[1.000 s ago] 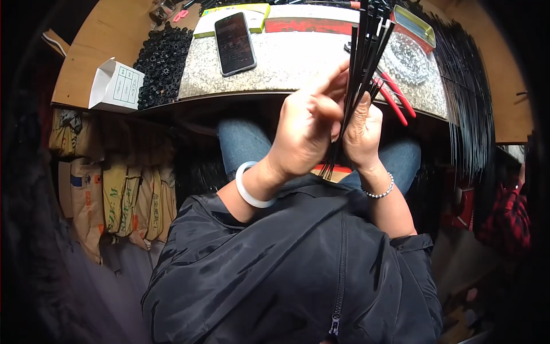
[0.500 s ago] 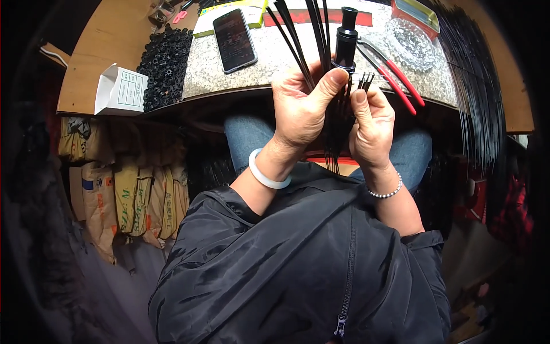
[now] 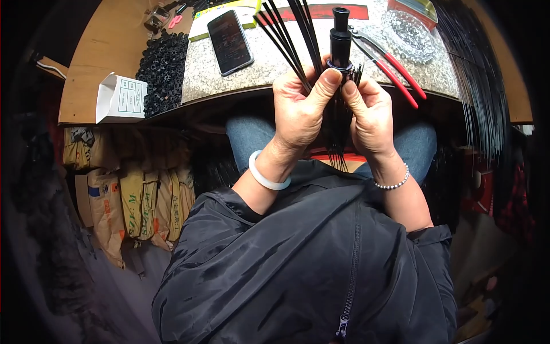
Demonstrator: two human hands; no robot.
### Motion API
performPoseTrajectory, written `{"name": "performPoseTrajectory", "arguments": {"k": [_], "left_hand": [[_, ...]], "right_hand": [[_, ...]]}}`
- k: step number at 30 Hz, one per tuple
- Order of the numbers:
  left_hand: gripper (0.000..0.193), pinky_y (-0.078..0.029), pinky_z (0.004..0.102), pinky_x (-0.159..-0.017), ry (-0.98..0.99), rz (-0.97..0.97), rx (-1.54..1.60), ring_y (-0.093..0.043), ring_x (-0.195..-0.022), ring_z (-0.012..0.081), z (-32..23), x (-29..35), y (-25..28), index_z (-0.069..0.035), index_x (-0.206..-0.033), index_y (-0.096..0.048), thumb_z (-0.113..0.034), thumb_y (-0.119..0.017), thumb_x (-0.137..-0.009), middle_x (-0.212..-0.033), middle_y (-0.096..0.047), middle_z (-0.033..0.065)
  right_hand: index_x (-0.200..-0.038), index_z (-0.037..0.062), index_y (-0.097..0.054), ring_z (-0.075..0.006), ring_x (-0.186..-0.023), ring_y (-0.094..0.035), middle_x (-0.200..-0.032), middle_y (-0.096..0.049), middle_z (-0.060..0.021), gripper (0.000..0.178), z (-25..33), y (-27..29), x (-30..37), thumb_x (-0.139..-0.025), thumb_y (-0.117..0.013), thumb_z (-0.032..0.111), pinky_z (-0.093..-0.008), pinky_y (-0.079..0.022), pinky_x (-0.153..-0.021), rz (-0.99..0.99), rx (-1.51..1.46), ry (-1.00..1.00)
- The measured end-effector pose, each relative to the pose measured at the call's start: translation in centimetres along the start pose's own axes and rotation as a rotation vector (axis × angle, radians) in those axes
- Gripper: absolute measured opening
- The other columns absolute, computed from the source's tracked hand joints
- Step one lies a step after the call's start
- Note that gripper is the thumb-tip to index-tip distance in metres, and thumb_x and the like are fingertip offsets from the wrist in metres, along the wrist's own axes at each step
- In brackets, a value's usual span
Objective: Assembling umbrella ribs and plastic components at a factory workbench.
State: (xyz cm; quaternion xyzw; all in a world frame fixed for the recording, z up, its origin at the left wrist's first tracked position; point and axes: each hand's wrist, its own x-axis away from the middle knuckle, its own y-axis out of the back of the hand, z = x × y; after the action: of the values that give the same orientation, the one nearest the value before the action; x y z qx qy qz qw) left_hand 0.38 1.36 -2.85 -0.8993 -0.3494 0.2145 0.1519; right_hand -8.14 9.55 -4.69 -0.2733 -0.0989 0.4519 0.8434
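Speckled stone tops the workbench (image 3: pixel 252 71) in front of you, its wooden edge curving away at both sides, as you sit with both hands raised over your lap. Your left hand (image 3: pixel 301 112) is closed around a bundle of thin black rods (image 3: pixel 289 31), thumb pressed up against a black tube (image 3: pixel 340 37), and your right hand (image 3: pixel 372 117) is closed on the same bundle from the other side, fingertips pinching just below the tube. That tube stands nearly upright between your thumbs, its long axis running away from you toward the bench, narrow end pointing at the far edge. Rods fan out above your left hand, leaning up and to the left, while their lower ends hang down between your palms toward your knees. A white bangle (image 3: pixel 266 175) circles your left wrist and a beaded bracelet (image 3: pixel 392 182) your right. On the bench, a dark phone (image 3: pixel 230 41) lies flat to the left of the rods, red-handled pliers (image 3: pixel 395 71) lie just right of the tube, and a clear glass dish (image 3: pixel 409 37) sits beyond them. A heap of small black parts (image 3: pixel 163 71) fills the left end beside a white cardboard box (image 3: pixel 120 97). Brown paper sacks (image 3: pixel 123 198) stand stacked under the bench at your left.
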Motion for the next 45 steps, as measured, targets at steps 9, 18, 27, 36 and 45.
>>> {"name": "performPoseTrajectory", "arguments": {"k": [9,18,27,36,45], "left_hand": [[0.029,-0.052,0.0296,-0.080,-0.105,-0.082,-0.159,-0.065,-0.088,0.0180,-1.0,-0.4,-0.6,0.002,-0.110,-0.060,-0.005,-0.068,-0.083,-0.098,-0.067,0.0108],[0.035,-0.049,0.0258,-0.081,-0.112,-0.020,-0.196,-0.063,-0.088,0.0135,-0.5,-0.1,0.1,0.003,-0.115,-0.059,-0.014,-0.067,-0.085,-0.101,-0.067,0.0098],[0.035,-0.051,0.0287,-0.079,-0.289,-0.088,-0.216,-0.064,-0.086,0.0161,-0.1,0.0,-0.4,0.004,-0.116,-0.056,-0.007,-0.066,-0.085,-0.103,-0.065,0.0100],[0.032,-0.053,0.0330,-0.081,-0.256,-0.024,-0.267,-0.066,-0.089,0.0223,0.0,0.0,0.0,0.006,-0.115,-0.055,-0.014,-0.060,-0.090,-0.106,-0.064,0.0150],[0.027,-0.050,0.0253,-0.077,-0.182,-0.045,-0.147,-0.063,-0.085,0.0120,0.1,0.0,-0.2,0.003,-0.112,-0.059,-0.011,-0.062,-0.089,-0.095,-0.068,0.0096]], "right_hand": [[-0.097,0.0021,-0.061,-0.0074,-0.080,-0.060,-0.091,-0.066,-0.0047,0.012,-0.4,0.2,0.4,-0.085,-0.064,0.002,-0.0205,-0.049,-0.073,0.028,-0.162,0.120],[-0.096,-0.0006,-0.063,-0.0055,-0.077,-0.059,-0.088,-0.066,-0.0039,0.013,0.0,-0.3,0.1,-0.087,-0.064,0.009,-0.0201,-0.049,-0.069,0.002,-0.044,0.037],[-0.093,-0.0005,-0.063,-0.0080,-0.076,-0.061,-0.086,-0.066,-0.0056,0.012,0.1,-0.7,0.2,-0.084,-0.067,0.006,-0.0212,-0.050,-0.071,-0.033,-0.153,0.033],[-0.092,0.0003,-0.066,-0.0078,-0.077,-0.061,-0.086,-0.067,-0.0047,0.011,0.5,0.1,0.3,-0.083,-0.068,0.005,-0.0217,-0.050,-0.073,0.057,-0.145,-0.011],[-0.091,-0.0007,-0.063,-0.0090,-0.078,-0.062,-0.087,-0.067,-0.0075,0.012,1.2,-1.0,-0.3,-0.083,-0.069,0.007,-0.0210,-0.051,-0.070,0.030,-0.175,-0.071]]}}
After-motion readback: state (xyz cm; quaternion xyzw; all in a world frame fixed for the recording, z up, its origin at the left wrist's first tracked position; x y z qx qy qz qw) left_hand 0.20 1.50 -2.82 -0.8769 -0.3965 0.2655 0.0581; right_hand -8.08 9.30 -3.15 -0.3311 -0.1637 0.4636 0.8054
